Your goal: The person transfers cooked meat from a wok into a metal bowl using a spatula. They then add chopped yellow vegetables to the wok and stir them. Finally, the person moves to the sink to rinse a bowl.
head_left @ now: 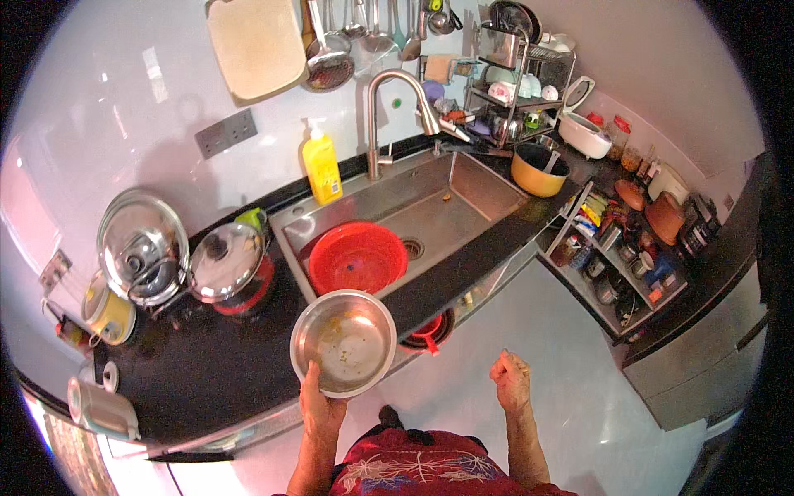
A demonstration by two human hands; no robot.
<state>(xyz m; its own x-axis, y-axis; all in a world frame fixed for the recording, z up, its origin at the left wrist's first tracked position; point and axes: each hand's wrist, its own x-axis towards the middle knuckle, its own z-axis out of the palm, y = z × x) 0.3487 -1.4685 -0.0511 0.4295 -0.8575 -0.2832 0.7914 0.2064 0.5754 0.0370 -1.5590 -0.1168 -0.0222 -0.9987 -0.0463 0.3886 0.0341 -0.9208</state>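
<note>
A shallow stainless steel bowl (374, 351) is tilted in my left hand (321, 402), whose thumb lies over its near rim. Small yellowish bits stick to the inside of the bowl. It is held in front of the counter edge, just short of the sink (463, 186). In the sink's left part sits a red plastic basin (359, 256), beside the drain. Off to the right, over the floor, my right hand (511, 382) is curled closed; whatever it may hold is hidden.
A yellow soap bottle (322, 165) stands behind the sink, left of the tall faucet (374, 124). Lidded pots (226, 263) crowd the left counter. A yellow pot (539, 172) stands right of the sink, near an open pull-out shelf (612, 256). A red-handled pan (430, 333) shows below the counter.
</note>
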